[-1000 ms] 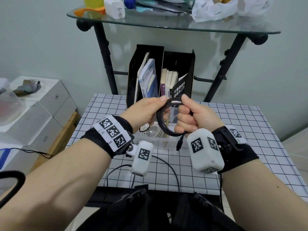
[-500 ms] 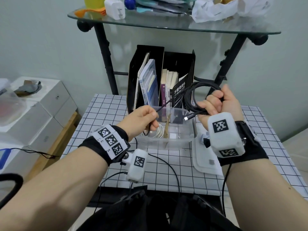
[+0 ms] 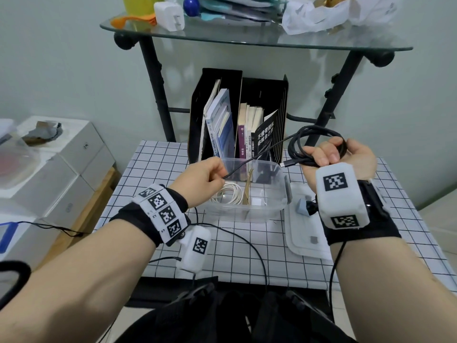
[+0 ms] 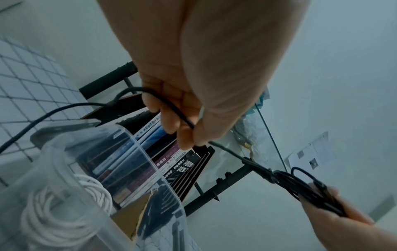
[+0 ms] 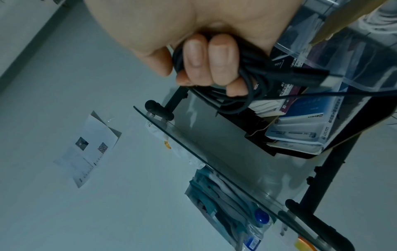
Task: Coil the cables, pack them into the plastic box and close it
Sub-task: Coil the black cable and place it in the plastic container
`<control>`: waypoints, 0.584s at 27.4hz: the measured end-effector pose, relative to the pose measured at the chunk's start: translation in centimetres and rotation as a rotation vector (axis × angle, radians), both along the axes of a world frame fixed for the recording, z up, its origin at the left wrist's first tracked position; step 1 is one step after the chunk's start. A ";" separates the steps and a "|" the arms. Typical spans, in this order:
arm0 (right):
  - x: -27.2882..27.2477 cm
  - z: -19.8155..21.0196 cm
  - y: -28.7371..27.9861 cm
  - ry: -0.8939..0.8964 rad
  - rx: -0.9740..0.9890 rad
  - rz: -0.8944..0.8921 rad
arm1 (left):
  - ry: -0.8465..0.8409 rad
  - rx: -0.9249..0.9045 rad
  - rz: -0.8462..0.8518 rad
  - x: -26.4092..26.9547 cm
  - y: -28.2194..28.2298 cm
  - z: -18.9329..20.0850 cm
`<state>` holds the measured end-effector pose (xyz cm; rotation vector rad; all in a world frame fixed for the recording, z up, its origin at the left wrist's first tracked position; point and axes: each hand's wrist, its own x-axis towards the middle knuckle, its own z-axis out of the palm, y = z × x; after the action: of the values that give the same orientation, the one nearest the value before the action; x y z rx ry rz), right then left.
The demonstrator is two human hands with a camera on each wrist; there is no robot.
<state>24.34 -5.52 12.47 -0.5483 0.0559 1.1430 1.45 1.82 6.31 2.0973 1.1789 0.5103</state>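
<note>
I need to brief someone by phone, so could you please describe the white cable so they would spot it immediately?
On the grid-patterned table stands a clear plastic box before the black book rack. The white cable lies coiled in its left part, unlike the black cable, which the hands hold.

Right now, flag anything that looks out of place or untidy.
Only the black cable: loops bunch unevenly in the right hand, a tail stretching to the left hand. The white cable lies coiled in the plastic box.

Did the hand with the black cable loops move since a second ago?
Yes. The right hand went to the right and up: it was in front of the black file rack, now beside it, over the lid.
</note>
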 end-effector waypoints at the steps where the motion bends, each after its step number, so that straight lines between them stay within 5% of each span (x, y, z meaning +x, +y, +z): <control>1: -0.1 0.0 0.1 0.018 0.015 -0.004 | 0.035 0.034 -0.006 -0.1 -0.1 0.2; 6: -0.2 0.1 1.3 0.042 0.065 -0.053 | 0.130 0.043 -0.084 0.0 -0.6 0.9; 16: -0.7 -2.3 2.8 -0.255 -0.056 -0.119 | 0.021 0.087 -0.261 1.9 -1.8 4.8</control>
<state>23.66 -2.76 10.19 -0.7271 -0.0985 0.9511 3.39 0.03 11.06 2.2937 0.8895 0.4245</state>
